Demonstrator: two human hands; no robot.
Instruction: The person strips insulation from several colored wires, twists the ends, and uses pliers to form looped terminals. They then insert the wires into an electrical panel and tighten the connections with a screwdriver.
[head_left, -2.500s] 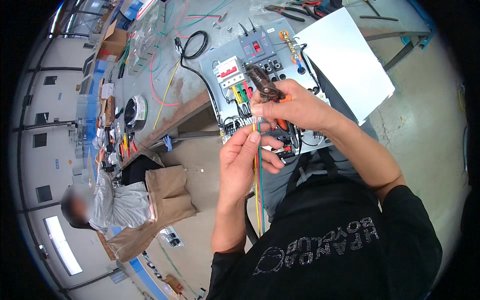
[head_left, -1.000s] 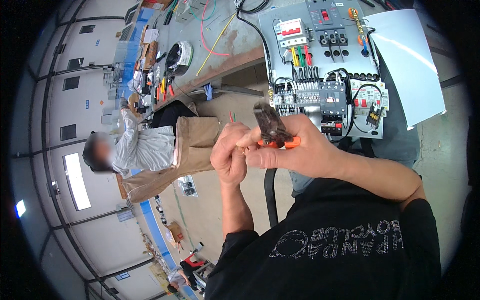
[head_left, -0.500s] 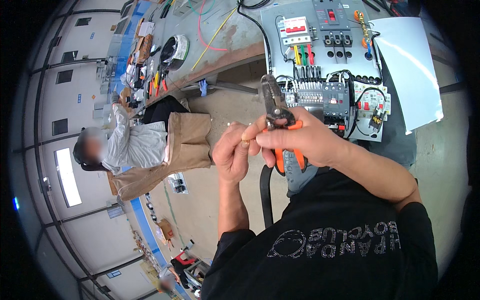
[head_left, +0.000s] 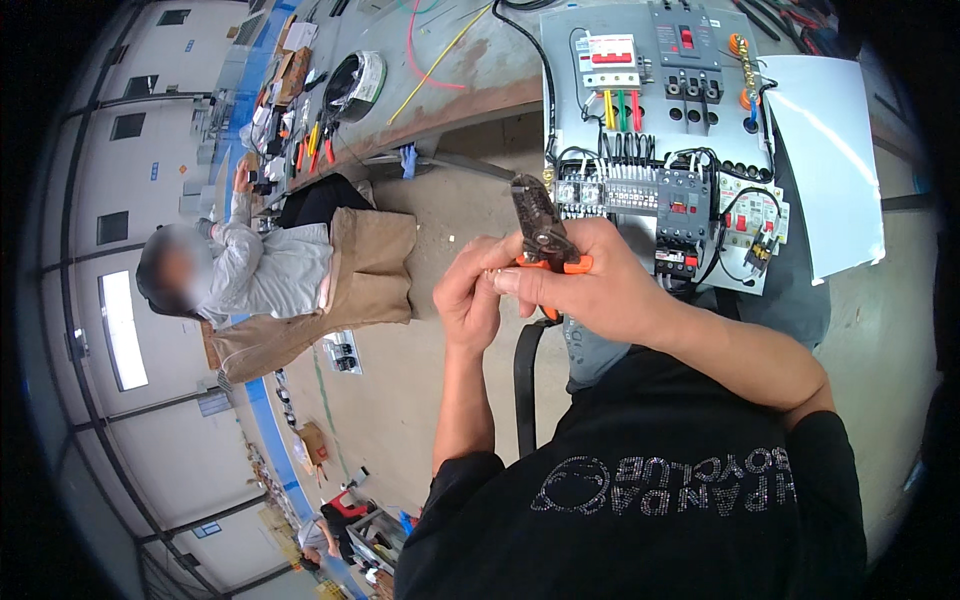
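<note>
**Pliers (head_left: 538, 215) in the right hand (head_left: 590, 283), head pointing away**

The right hand's grip is closed round the orange handles, its thumb meeting the left hand (head_left: 468, 298). The left hand's grip is curled in a tight pinch; what lies inside is hidden. The pliers rise above the joined hands, head away from the body and tipped left, long axis running far-left to near-right. Beyond are the wired panel (head_left: 620, 18), a white sheet (head_left: 825, 170), the table (head_left: 500, 78) and, farther left, a co-worker (head_left: 270, 270).
</note>
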